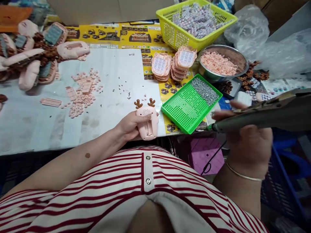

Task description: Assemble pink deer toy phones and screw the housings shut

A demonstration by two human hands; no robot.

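Over the desk's front edge (116, 144): left grip (131, 124) closed around smooth pink antlered casing (154, 126); right grip (250, 132) wrapped around long dark screwdriver (267, 115), beside perforated green tray (182, 110).

And here's the worktop (107, 136), stretching out ahead of the left hand (131, 124), its white covering scuffed with grey smudges, a yellow printed sheet (97, 35) showing beyond. Farther past that hand, a pale upright panel (97, 11) closes off the back; whether it's a wall is unclear. Over beyond the right hand (250, 142), brown cardboard (277, 11) sits in shadow behind crumpled clear plastic (284, 53). Below and inward of that hand, there's a purple plastic surface (206, 153); to its outer side, blue plastic crates (289, 161) stand in the dimness. Cool, soft light falls across the worktop.
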